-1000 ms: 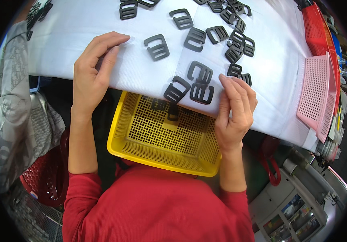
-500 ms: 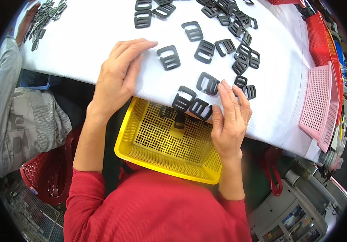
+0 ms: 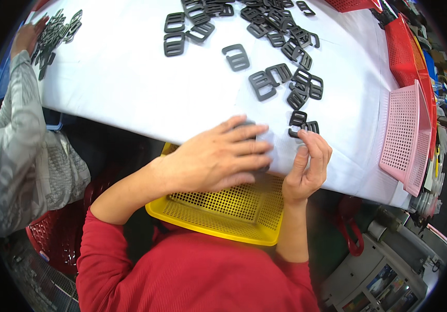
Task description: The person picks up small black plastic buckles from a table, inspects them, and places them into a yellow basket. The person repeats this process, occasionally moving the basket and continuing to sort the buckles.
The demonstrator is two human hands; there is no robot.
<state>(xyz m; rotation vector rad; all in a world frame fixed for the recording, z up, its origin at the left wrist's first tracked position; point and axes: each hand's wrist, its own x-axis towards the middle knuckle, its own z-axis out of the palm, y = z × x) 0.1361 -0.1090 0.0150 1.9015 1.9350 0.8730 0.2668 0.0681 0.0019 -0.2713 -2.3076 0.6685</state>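
My left hand lies palm down at the table's near edge, its fingers spread over black plastic buckles mostly hidden beneath them. Part of one dark buckle shows past the fingers. To its right, my right hand has loosely curled fingers with nothing visible in them. Its fingertips are beside a small cluster of buckles; whether they touch is unclear. Directly below the edge sits a yellow perforated basket, partly covered by my left hand and forearm. Farther up, a single buckle and a pair lie apart.
A heap of black buckles covers the far side of the white table. Pink and red baskets line the right edge. At far left, another person's hand is beside a buckle pile.
My left hand has swept right and toward me from the open table onto the buckles near the edge. My right hand has drawn slightly right and down, off the near buckles.
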